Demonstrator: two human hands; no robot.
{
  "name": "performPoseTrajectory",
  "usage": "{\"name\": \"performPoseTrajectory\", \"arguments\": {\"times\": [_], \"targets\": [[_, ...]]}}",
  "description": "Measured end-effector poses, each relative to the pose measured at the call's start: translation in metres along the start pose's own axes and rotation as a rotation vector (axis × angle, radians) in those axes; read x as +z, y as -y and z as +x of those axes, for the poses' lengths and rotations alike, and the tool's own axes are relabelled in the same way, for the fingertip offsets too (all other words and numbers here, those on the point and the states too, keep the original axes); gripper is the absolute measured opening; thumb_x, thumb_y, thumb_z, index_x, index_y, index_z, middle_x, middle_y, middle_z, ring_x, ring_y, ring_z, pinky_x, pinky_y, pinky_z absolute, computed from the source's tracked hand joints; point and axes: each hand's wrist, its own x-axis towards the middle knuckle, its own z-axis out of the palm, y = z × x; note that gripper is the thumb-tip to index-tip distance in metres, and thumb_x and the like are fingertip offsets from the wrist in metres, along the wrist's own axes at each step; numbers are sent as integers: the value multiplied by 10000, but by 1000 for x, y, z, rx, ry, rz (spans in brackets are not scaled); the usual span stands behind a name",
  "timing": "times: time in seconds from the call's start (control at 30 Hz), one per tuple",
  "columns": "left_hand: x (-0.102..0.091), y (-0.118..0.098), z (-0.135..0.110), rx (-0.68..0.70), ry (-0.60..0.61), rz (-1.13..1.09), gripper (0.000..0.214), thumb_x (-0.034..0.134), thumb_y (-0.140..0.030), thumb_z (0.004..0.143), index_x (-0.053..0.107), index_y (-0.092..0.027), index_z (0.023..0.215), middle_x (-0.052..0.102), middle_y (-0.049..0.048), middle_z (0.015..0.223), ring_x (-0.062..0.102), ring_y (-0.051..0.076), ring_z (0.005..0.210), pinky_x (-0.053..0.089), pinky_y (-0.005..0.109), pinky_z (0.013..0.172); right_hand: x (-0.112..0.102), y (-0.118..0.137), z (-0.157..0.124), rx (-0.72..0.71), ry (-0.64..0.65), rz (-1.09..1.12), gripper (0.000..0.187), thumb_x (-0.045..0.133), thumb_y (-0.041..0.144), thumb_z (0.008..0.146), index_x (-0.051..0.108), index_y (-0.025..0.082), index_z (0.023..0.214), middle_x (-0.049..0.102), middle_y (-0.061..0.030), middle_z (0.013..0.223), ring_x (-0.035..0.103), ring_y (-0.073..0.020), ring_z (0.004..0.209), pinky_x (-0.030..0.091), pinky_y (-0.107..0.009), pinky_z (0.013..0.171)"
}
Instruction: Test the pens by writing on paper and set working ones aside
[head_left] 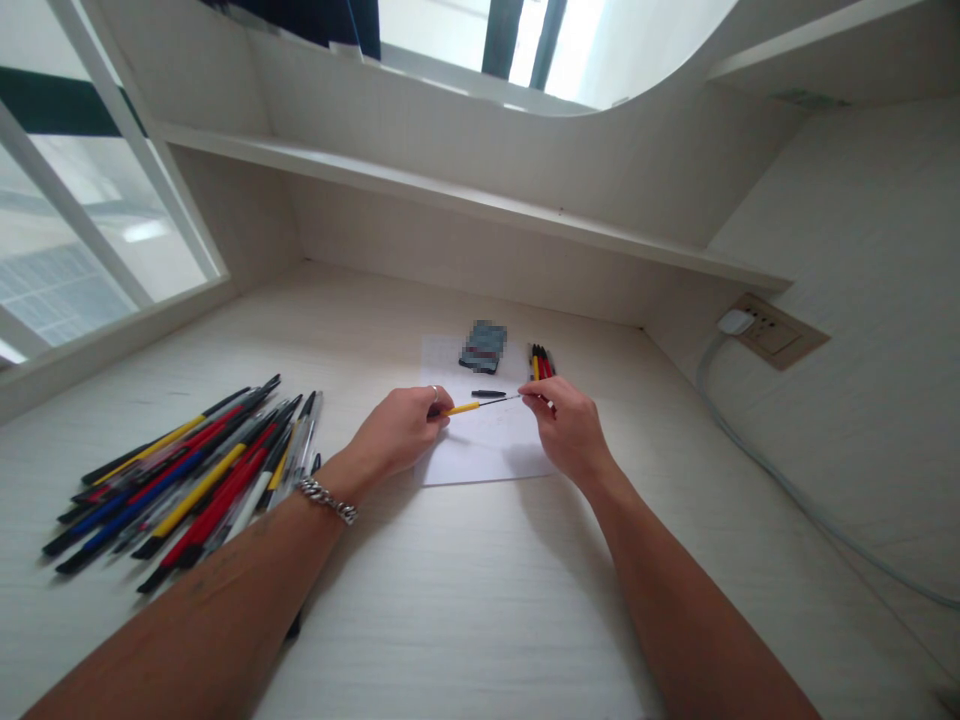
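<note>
My left hand (405,425) is closed around a yellow pen barrel (463,408), which points to the right above a sheet of white paper (480,460). A thin pen refill (495,401), dark near the barrel and clear farther along, sticks out of the barrel's end. The fingertips of my right hand (566,420) pinch the refill's far end. Just beyond the refill, a black pen cap (488,393) lies on the paper. Several pens (541,362) in black, yellow and red lie close behind my right hand, partly hidden by it.
A large heap of pens (202,470) spreads over the white desk (465,610) at the left, partly behind my left forearm. Behind the cap is a blurred grey-blue item (484,346). A shelf edge (450,195) crosses above the desk. A charger (736,321) with a cable (757,460) is plugged in at right.
</note>
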Motion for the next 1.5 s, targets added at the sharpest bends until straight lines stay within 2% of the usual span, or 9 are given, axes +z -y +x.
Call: {"name": "performPoseTrajectory", "arguments": {"times": [0.27, 0.37, 0.47, 0.73, 0.97, 1.07, 1.2, 1.33, 1.5], "targets": [[3, 0, 0, 36, 12, -36, 199, 556, -216, 796, 706, -205, 926, 735, 50, 904, 652, 198, 806, 466, 289, 726, 14, 10, -4, -17, 73, 52, 169, 541, 152, 882, 702, 203, 895, 686, -56, 887, 628, -185, 827, 475, -301, 759], [4, 2, 1, 44, 12, -55, 206, 551, -213, 794, 706, -207, 930, 734, 51, 913, 652, 198, 816, 471, 293, 740, 19, 11, -5, 36, 91, 131, 162, 572, 150, 856, 696, 214, 939, 693, -42, 902, 635, -172, 814, 486, -295, 754], [3, 3, 1, 22, 7, -80, 204, 556, -228, 797, 705, -208, 935, 733, 49, 909, 653, 195, 808, 474, 291, 743, 21, 4, -3, 124, 95, 183, 263, 592, 113, 814, 671, 220, 1041, 698, -32, 946, 642, -163, 824, 498, -284, 748], [2, 4, 2, -9, -10, -91, 169, 557, -236, 800, 693, -209, 898, 731, 33, 887, 650, 183, 793, 464, 281, 722, 32, -18, 22, 196, 248, -162, 219, 585, 182, 854, 730, 212, 1015, 684, -85, 1012, 622, -192, 890, 455, -303, 837], [1, 6, 2, -12, -9, -58, 181, 553, -241, 804, 692, -206, 914, 728, 42, 894, 643, 187, 802, 462, 282, 721, 56, -16, 32, 276, 292, -260, 187, 624, 279, 836, 748, 262, 974, 663, -86, 993, 608, -213, 885, 442, -299, 772], [1, 7, 2, -15, -7, -49, 182, 555, -242, 803, 692, -206, 917, 729, 47, 906, 644, 193, 817, 464, 284, 730, 49, -19, 31, 251, 266, -247, 154, 613, 247, 840, 740, 237, 927, 682, -81, 971, 608, -215, 896, 435, -306, 783], [0, 6, 3, -30, 4, -61, 187, 557, -237, 805, 694, -205, 928, 733, 49, 919, 652, 192, 822, 461, 284, 728, 24, -26, 21, 217, 233, -125, 140, 591, 222, 853, 713, 225, 922, 714, -52, 917, 625, -198, 828, 449, -309, 760], [-1, 3, 2, -39, 10, -34, 199, 565, -251, 805, 707, -201, 936, 734, 54, 915, 651, 201, 811, 454, 298, 726, 1, -29, 1, 200, 78, 40, 153, 602, 217, 841, 699, 213, 959, 711, -45, 954, 635, -186, 837, 474, -305, 767], [-2, -2, 0, -38, 12, -24, 201, 571, -245, 805, 708, -190, 941, 732, 53, 899, 648, 192, 786, 454, 291, 715, -10, -26, -11, 182, -4, 93, 153, 605, 219, 838, 706, 212, 953, 701, -45, 947, 628, -177, 804, 485, -288, 702]]}}
